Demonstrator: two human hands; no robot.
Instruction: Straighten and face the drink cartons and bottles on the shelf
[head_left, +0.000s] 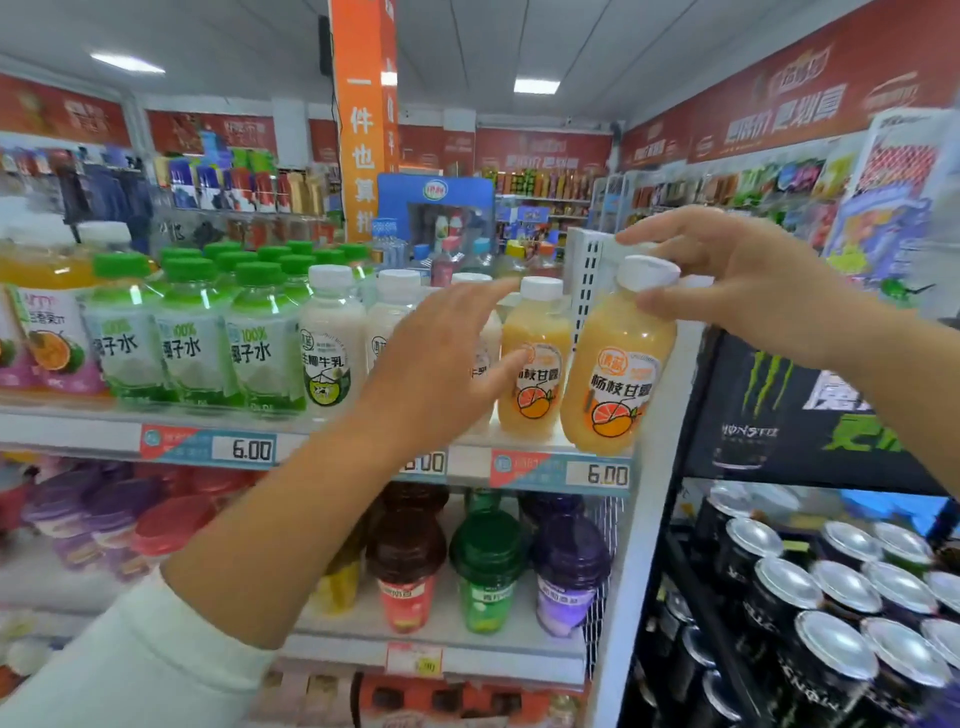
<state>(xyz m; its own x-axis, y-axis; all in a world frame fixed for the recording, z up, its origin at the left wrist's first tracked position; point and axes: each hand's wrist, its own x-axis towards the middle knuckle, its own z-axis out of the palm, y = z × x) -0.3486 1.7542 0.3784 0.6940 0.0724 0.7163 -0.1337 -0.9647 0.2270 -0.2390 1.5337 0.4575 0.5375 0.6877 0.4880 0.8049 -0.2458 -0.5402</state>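
Note:
An orange mango drink bottle (615, 364) with a white cap stands tilted at the right end of the top shelf (72, 428), label facing me. My right hand (727, 283) pinches its cap from the right. A second orange bottle (535, 358) stands upright just left of it. My left hand (441, 364) reaches in with straight fingers, its thumb touching that second bottle and its palm covering a white milk bottle behind. Further left stand a white coconut milk bottle (330, 338) and green-capped coconut water bottles (195, 332).
Price tags reading 6.00 line the shelf edge (605, 474). The shelf below holds red, green and purple bottles (485, 566). To the right a dark rack holds several black energy drink cans (831, 623). A white perforated upright (589, 270) ends the shelf.

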